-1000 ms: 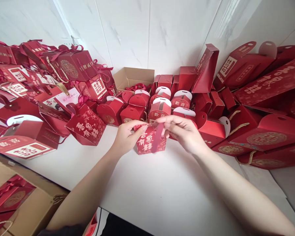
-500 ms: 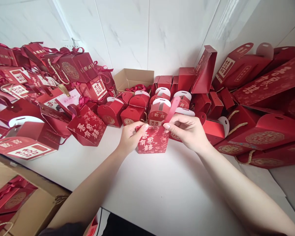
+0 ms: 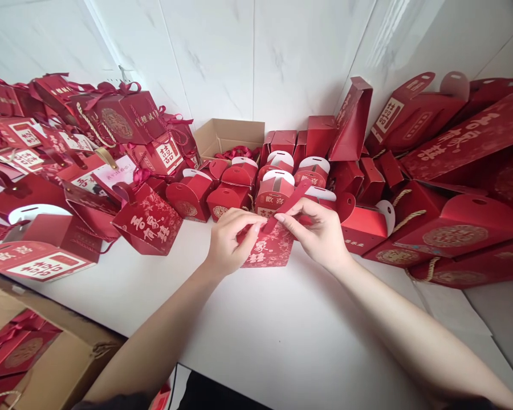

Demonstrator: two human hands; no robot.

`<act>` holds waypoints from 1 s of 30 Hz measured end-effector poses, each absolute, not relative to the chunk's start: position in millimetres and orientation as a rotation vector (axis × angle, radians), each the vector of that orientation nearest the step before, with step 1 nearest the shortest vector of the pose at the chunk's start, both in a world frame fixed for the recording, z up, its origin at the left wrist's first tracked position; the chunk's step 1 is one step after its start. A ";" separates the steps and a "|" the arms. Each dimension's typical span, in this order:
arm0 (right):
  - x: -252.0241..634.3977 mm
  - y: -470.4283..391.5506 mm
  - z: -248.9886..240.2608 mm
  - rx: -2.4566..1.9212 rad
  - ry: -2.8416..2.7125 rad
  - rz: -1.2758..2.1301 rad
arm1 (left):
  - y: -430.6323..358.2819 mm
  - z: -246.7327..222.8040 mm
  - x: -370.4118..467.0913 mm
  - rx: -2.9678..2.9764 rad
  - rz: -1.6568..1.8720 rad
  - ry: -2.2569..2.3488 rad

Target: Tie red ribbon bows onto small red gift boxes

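In front of me a small red gift box (image 3: 272,253) with white lettering stands on the white table. My left hand (image 3: 231,242) is closed at its upper left edge, thumb and forefinger near the top; the fingers partly hide the lettering. A flat dark red strap (image 3: 297,198) slants up to the right from the top of the box. My right hand (image 3: 318,230) pinches this strap low down, between thumb and forefinger. Just behind, a red box with a white handle flap (image 3: 277,177) rises above the small box.
Red gift boxes (image 3: 147,219) crowd the left side, some with ribbons. Larger red boxes with rope handles (image 3: 457,225) are stacked at right. A cardboard box (image 3: 207,136) with red ribbon stands by the wall. At lower left, an open carton (image 3: 64,364) holds more boxes.
My left hand has shifted inward over the box top, covering more lettering. The strap has tilted further right, and my right hand has moved slightly left with it.
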State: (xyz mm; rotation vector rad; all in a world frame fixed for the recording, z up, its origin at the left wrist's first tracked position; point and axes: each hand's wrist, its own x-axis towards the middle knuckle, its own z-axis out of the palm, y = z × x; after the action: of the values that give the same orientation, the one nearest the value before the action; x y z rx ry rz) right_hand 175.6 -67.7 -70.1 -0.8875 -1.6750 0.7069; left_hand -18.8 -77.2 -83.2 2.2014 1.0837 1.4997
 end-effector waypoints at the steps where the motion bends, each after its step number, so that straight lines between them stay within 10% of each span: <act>1: 175.5 -68.0 -69.8 -0.897 -1.680 0.695 | -77.2 -83.3 -19.7 2.228 1.486 1.075; 14: 181.4 -67.9 -62.2 -0.922 -1.794 0.778 | -75.8 -80.8 -21.6 2.038 1.366 1.233; 30: 170.7 -53.1 -101.3 -1.660 -2.782 0.113 | -54.9 -74.7 -61.8 1.702 1.388 1.297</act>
State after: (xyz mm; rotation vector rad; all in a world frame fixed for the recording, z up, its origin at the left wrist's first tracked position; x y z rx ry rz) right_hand 170.7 -53.1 -101.3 -1.6601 -2.7823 0.1131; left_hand -61.8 -54.9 -74.7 1.7020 1.2972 1.3883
